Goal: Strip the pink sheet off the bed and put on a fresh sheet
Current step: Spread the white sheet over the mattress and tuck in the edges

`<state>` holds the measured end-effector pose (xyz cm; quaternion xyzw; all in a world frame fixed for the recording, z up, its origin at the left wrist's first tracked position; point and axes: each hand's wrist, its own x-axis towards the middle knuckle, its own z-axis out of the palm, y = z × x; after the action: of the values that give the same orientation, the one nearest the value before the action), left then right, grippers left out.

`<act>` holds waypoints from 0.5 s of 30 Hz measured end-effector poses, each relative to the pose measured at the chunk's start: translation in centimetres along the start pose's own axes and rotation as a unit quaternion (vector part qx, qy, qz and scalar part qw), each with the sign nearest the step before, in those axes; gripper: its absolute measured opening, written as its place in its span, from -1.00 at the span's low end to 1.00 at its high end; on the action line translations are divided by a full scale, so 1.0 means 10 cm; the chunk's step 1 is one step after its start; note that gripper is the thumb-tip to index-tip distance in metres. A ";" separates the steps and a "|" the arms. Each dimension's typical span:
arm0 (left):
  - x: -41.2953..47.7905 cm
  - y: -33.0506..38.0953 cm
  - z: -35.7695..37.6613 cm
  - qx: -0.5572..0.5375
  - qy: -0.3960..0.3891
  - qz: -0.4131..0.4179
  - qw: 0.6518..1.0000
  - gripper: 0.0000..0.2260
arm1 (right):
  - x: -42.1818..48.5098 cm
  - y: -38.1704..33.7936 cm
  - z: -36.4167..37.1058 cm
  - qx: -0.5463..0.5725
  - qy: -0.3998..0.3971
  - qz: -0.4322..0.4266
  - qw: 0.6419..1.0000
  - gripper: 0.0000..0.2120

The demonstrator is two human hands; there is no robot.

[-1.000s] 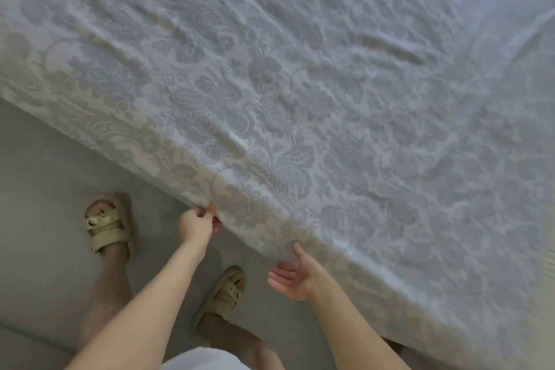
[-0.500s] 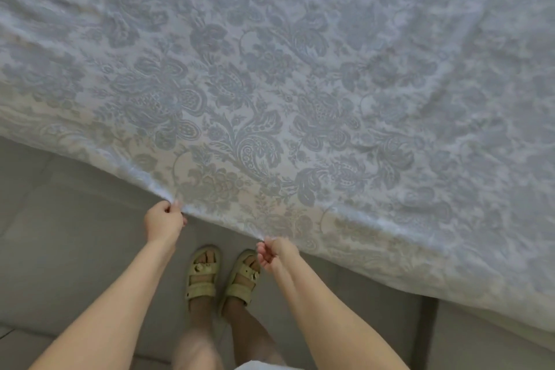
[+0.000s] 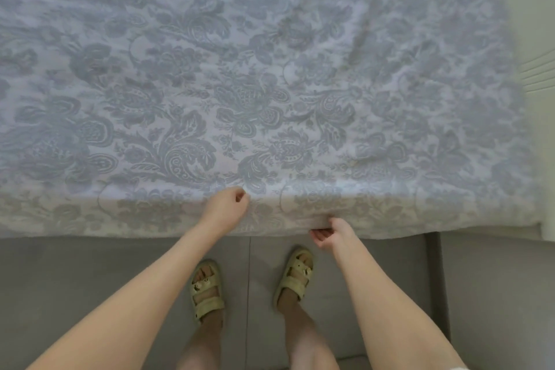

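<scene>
A pale blue sheet (image 3: 255, 75) with a grey floral paisley print covers the bed and hangs over its near side. My left hand (image 3: 226, 207) sits at the bed's top edge with fingers curled, pinching the fabric there. My right hand (image 3: 333, 233) grips the sheet's lower hem, fingers curled under it, thumb on top. No pink sheet is in view.
Grey tiled floor (image 3: 90, 279) lies in front of the bed. My feet in beige sandals (image 3: 207, 291) stand close to the bed side. A cream surface (image 3: 537, 69) runs along the bed's right end.
The view has swung square to the bed side. My left hand rose from the hanging hem to the bed's top edge. My right hand stays on the lower hem, further right.
</scene>
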<state>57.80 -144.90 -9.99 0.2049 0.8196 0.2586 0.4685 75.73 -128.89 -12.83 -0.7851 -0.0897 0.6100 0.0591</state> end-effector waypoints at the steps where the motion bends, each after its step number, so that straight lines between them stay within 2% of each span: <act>1: 0.05 0.13 0.05 0.024 -0.002 0.017 1.000 -0.76 | 0.08 -0.03 -0.06 -0.023 0.000 -0.006 1.000 -0.77; 4: 0.15 0.46 0.23 0.060 -0.009 0.053 0.997 -0.77 | 0.24 -0.04 -0.21 -0.126 0.027 -0.052 0.990 -0.88; 6: 0.18 0.64 0.38 0.093 -0.019 0.071 0.993 -0.77 | 0.35 0.03 -0.36 -0.190 0.033 -0.067 0.979 -0.79; 8: 0.22 0.80 0.53 0.134 -0.014 0.093 0.986 -0.77 | 0.43 0.12 -0.52 -0.228 0.009 -0.041 0.973 -0.75; 12: 0.32 1.10 0.85 0.201 -0.009 0.128 0.971 -0.78 | 0.38 -0.05 -0.66 -0.204 -0.045 -0.028 0.978 -0.83; 15: 0.39 1.38 1.15 0.270 -0.026 0.158 0.949 -0.72 | 0.43 -0.44 -0.88 -0.137 -0.080 -0.041 0.986 -0.70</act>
<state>67.24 -129.22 -8.98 0.4573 0.8036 0.0926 0.3695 85.02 -123.52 -13.84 -0.7298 -0.2088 0.6502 -0.0321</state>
